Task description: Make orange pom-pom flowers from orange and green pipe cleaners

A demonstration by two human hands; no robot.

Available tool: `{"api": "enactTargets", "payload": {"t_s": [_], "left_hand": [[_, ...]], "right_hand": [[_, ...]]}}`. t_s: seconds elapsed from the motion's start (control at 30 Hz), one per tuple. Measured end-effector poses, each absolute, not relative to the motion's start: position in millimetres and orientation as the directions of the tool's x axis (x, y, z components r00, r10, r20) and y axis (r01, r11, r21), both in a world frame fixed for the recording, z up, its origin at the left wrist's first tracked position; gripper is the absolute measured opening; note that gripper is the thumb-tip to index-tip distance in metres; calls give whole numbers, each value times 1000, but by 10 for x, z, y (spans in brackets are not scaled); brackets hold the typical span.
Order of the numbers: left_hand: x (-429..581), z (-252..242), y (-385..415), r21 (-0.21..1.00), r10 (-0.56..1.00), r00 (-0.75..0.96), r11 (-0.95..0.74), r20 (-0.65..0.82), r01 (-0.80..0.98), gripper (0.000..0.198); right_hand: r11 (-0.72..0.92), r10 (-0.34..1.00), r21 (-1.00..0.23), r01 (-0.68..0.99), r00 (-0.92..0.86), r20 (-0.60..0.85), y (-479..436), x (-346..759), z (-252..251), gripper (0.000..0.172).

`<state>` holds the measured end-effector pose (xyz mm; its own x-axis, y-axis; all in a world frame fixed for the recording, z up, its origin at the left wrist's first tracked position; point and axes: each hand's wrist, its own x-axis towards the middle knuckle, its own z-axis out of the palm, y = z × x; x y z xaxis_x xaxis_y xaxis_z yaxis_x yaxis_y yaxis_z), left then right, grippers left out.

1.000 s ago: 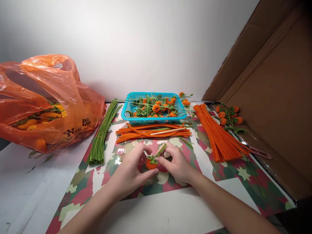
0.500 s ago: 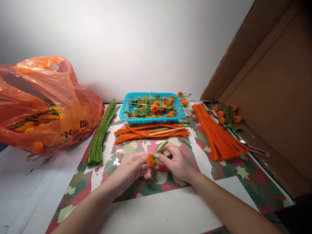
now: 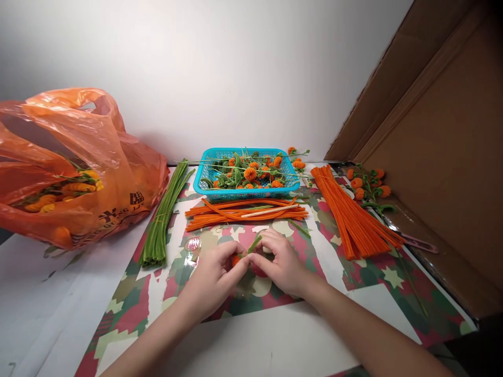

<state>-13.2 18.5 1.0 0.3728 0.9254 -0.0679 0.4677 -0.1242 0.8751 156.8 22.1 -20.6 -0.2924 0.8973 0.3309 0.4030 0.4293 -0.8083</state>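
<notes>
My left hand [image 3: 214, 275] and my right hand [image 3: 281, 262] meet over the patterned paper at the table's middle. Together they pinch a small orange pipe-cleaner pumpkin [image 3: 236, 258] whose green stem [image 3: 254, 244] sticks up and to the right between my fingers. My fingers hide most of the pumpkin. Just beyond my hands lies a loose bundle of orange pipe cleaners [image 3: 243, 212] with a thin wooden stick [image 3: 271, 211] across it.
A blue basket [image 3: 214, 192] of finished pumpkins stands at the back. Green pipe cleaners [image 3: 163, 217] lie to the left, another orange bundle [image 3: 351, 214] to the right. An orange plastic bag [image 3: 70, 167] fills the far left. Cardboard [image 3: 444, 146] walls the right side.
My hands lifted the pumpkin slightly and turned it, then lowered it again. My fingers now close more tightly around it, hiding more of the orange.
</notes>
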Motion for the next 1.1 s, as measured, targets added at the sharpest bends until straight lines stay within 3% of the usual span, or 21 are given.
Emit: {"api": "enactTargets", "payload": {"t_s": [0.13, 0.33, 0.53, 0.63, 0.73, 0.8, 0.87, 0.93, 1.0, 1.1], "left_hand": [[-153, 27, 197, 952, 886, 394, 141, -244, 273, 30], [-169, 19, 219, 937, 820, 461, 334, -340, 99, 28], [-169, -16, 220, 721, 621, 646, 676, -444, -154, 17], [-166, -18, 220, 706, 589, 666, 696, -458, -130, 17], [-182, 13, 208, 904, 775, 502, 427, -384, 32, 24], [-198, 39, 191, 969, 897, 416, 52, -152, 241, 24], [-205, 46, 173, 847, 896, 429, -315, 116, 428, 27], [-198, 23, 160, 649, 832, 470, -535, 295, 541, 22], [-179, -21, 157, 467, 776, 493, -631, 394, 619, 10], [-146, -89, 168, 270, 738, 497, -647, 457, 713, 6]], "right_hand": [[444, 888, -817, 367, -300, 348, 218, 1576, -190, 20], [360, 913, -886, 292, -306, 270, 220, 1599, -139, 22], [294, 900, -943, 157, -377, 218, 236, 1650, -160, 5], [308, 897, -933, 188, -385, 218, 243, 1661, -172, 4], [346, 898, -897, 275, -373, 232, 245, 1666, -164, 5], [355, 903, -882, 310, -358, 237, 242, 1667, -153, 8], [348, 910, -878, 329, -343, 232, 238, 1663, -141, 10], [328, 921, -880, 343, -322, 217, 232, 1657, -132, 11], [297, 934, -888, 351, -299, 194, 227, 1648, -126, 12], [249, 951, -902, 352, -264, 159, 221, 1631, -124, 11]]}}
